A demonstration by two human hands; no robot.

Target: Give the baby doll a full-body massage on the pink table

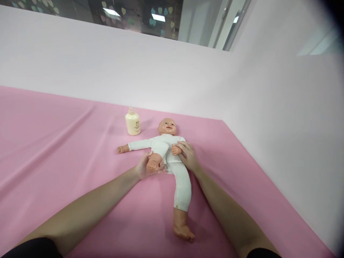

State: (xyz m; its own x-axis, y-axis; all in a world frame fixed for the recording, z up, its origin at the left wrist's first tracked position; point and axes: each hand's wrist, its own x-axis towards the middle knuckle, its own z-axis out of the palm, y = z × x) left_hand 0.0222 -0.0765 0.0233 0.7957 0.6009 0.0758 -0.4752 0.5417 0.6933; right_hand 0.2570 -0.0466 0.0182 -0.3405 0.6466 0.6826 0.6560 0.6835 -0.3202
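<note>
The doll [173, 157] lies face up on a pink sheet [67, 154]. Beside it, the left hand [143, 166] cups its raised foot [153, 165], best supported from beneath; the right hand [190, 157] touches its hand [176, 149], grip unclear. A bottle [133, 123] stands near its head [167, 126].

Left hand [145, 167] holding doll's [174, 158] bent leg [158, 151]; right hand [189, 156] touching its arm [175, 149].

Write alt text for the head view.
A baby doll in white lies face-up on a pink surface; a person's left hand holds its raised leg near the foot, the right hand touches its small hand. A cream pump bottle stands nearby.
</note>
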